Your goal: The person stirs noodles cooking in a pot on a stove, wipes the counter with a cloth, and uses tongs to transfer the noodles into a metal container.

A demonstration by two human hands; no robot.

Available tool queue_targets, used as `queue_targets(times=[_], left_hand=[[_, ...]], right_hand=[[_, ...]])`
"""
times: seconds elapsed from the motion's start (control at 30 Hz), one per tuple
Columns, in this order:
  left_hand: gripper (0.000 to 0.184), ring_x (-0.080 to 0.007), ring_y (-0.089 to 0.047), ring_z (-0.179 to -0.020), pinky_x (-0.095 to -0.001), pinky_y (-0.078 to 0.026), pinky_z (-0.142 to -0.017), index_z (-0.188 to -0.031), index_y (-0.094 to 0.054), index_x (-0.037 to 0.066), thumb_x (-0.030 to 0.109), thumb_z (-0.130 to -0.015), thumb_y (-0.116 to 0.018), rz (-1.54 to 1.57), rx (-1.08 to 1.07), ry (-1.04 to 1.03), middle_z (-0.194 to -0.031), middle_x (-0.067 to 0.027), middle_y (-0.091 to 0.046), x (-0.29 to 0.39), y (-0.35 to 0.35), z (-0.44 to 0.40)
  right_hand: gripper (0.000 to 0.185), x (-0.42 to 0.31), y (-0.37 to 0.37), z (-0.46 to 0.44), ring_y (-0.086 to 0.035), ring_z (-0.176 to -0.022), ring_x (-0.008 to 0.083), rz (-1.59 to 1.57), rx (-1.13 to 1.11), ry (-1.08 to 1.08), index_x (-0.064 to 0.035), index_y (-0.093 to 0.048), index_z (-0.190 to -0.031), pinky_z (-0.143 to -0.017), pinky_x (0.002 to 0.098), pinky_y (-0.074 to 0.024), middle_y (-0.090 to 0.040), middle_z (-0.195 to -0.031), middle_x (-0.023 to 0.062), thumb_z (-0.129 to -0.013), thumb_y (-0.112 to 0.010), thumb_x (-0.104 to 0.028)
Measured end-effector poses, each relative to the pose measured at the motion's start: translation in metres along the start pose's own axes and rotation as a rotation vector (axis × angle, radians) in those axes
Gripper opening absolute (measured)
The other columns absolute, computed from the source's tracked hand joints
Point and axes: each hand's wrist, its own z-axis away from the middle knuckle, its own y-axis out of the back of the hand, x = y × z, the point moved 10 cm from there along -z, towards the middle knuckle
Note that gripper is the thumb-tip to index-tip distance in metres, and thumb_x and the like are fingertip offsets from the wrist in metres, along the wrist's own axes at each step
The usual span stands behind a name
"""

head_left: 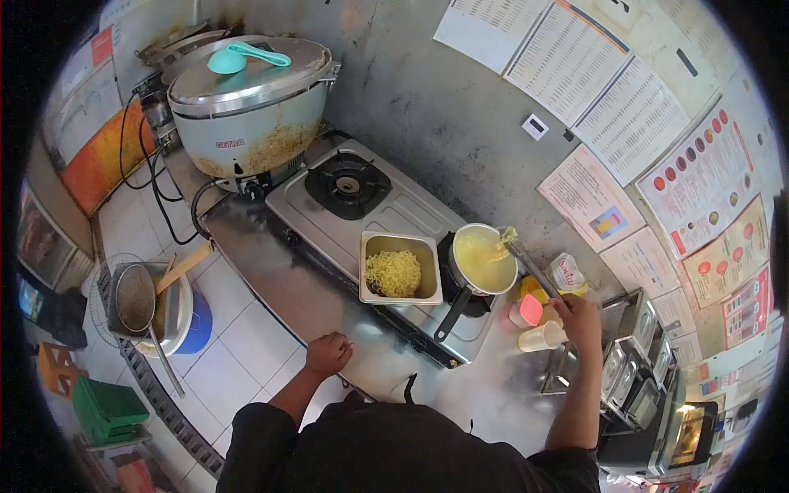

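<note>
My right hand [578,320] is closed round long metal tongs [534,269]. At their far end, yellow noodles [509,236] hang over the rim of a saucepan [463,292]. Pale yellow liquid with noodles in it fills the pan, which stands on the right burner, its black handle towards me. Left of it, a rectangular metal container [401,300] holds a heap of yellow noodles [394,273] on the stove [394,219]. My left hand [329,354] is at the counter's front edge, fingers curled in, with nothing visible in it.
A large rice cooker [246,135] carries a turquoise scoop [246,56] on its lid. Right of the pan are a pink-lidded tub [527,310] and a cream container [542,337]. Metal food containers [629,366] stand further right. A strainer [136,297] rests over a bucket [196,324] at left.
</note>
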Motion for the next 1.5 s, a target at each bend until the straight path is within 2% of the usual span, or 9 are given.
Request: queue_targets(times=[0.1, 0.2, 0.4, 0.43, 0.53, 0.83, 1.03, 1.13, 1.5], left_hand=[[0.015, -0.0291, -0.069, -0.07, -0.042, -0.056, -0.063, -0.087, -0.064, 0.011, 0.024, -0.087, -0.072, -0.013, -0.008, -0.011, -0.081, -0.0071, -0.068, -0.007, -0.008, 0.002], [0.015, -0.0292, -0.069, -0.07, -0.0419, -0.056, -0.063, -0.087, -0.064, 0.011, 0.023, -0.086, -0.073, -0.04, -0.008, 0.002, -0.081, -0.0071, -0.067, -0.005, -0.007, 0.002], [0.015, -0.0293, -0.069, -0.07, -0.0419, -0.056, -0.063, -0.086, -0.064, 0.011, 0.023, -0.085, -0.073, -0.044, -0.031, 0.015, -0.08, -0.0074, -0.066, -0.001, -0.004, -0.002], [0.016, -0.0293, -0.069, -0.07, -0.042, -0.056, -0.063, -0.086, -0.064, 0.01, 0.023, -0.085, -0.073, -0.046, -0.033, 0.011, -0.08, -0.0075, -0.066, -0.001, -0.004, -0.002], [0.015, -0.0298, -0.068, -0.07, -0.0422, -0.056, -0.063, -0.086, -0.064, 0.01, 0.023, -0.086, -0.072, -0.017, -0.044, 0.053, -0.081, -0.0077, -0.067, 0.0, -0.002, -0.003], [0.014, -0.0304, -0.069, -0.073, -0.0424, -0.057, -0.065, -0.089, -0.064, 0.01, 0.022, -0.087, -0.071, -0.02, -0.005, 0.001, -0.087, -0.0081, -0.069, 0.002, 0.001, -0.002], [0.015, -0.0299, -0.07, -0.074, -0.0424, -0.057, -0.065, -0.089, -0.064, 0.01, 0.023, -0.086, -0.072, -0.061, -0.053, 0.006, -0.088, -0.0075, -0.07, -0.005, -0.009, 0.002], [0.016, -0.0295, -0.07, -0.073, -0.0424, -0.057, -0.065, -0.088, -0.064, 0.011, 0.023, -0.085, -0.073, -0.044, -0.022, -0.007, -0.086, -0.0069, -0.069, -0.002, -0.006, 0.001], [0.016, -0.0295, -0.069, -0.071, -0.0429, -0.056, -0.062, -0.088, -0.063, 0.011, 0.024, -0.086, -0.073, -0.054, -0.008, -0.019, -0.083, -0.0073, -0.068, -0.002, -0.007, 0.001]], right_hand=[[0.039, -0.008, 0.005, 0.007, -0.067, -0.063, 0.0339, 0.115, -0.018, 0.061, -0.0061, -0.077, -0.095, -0.061, 0.0451, -0.0501, -0.07, -0.073, 0.0164, -0.09, -0.074, -0.045], [0.046, -0.006, -0.01, 0.003, -0.071, -0.077, 0.0382, 0.193, -0.148, 0.044, -0.0101, -0.079, -0.101, -0.07, 0.048, -0.0541, -0.073, -0.083, 0.0183, -0.084, -0.076, -0.053], [0.064, -0.03, -0.007, -0.028, -0.073, -0.094, 0.0337, 0.519, -0.262, 0.034, -0.0173, -0.08, -0.109, -0.084, 0.0463, -0.0569, -0.076, -0.097, 0.0151, -0.07, -0.079, -0.068], [0.067, -0.032, -0.01, -0.035, -0.074, -0.089, 0.0338, 0.552, -0.267, 0.071, -0.0093, -0.078, -0.092, -0.078, 0.0464, -0.0582, -0.076, -0.093, 0.0143, -0.07, -0.076, -0.072], [0.064, -0.033, -0.036, -0.054, -0.074, -0.09, 0.0333, 0.603, -0.36, 0.09, -0.0086, -0.078, -0.091, -0.078, 0.0463, -0.0584, -0.076, -0.093, 0.0141, -0.072, -0.077, -0.069], [0.049, -0.034, -0.053, -0.045, -0.072, -0.092, 0.036, 0.484, -0.298, 0.135, -0.0115, -0.078, -0.098, -0.079, 0.0486, -0.0568, -0.075, -0.094, 0.0165, -0.082, -0.074, -0.057], [0.041, 0.0, -0.071, -0.037, -0.071, -0.081, 0.0379, 0.2, -0.239, 0.093, -0.0078, -0.077, -0.092, -0.072, 0.0491, -0.0537, -0.072, -0.086, 0.0187, -0.088, -0.072, -0.049], [0.037, -0.002, -0.064, -0.027, -0.066, -0.061, 0.0265, 0.006, -0.18, 0.144, -0.0057, -0.076, -0.094, -0.061, 0.042, -0.0497, -0.066, -0.065, 0.0124, -0.091, -0.071, -0.042], [0.037, -0.008, -0.021, -0.002, -0.059, -0.051, 0.0187, -0.191, 0.07, 0.047, -0.0015, -0.071, -0.085, -0.053, 0.0368, -0.0449, -0.06, -0.06, 0.0084, -0.095, -0.071, -0.038]])
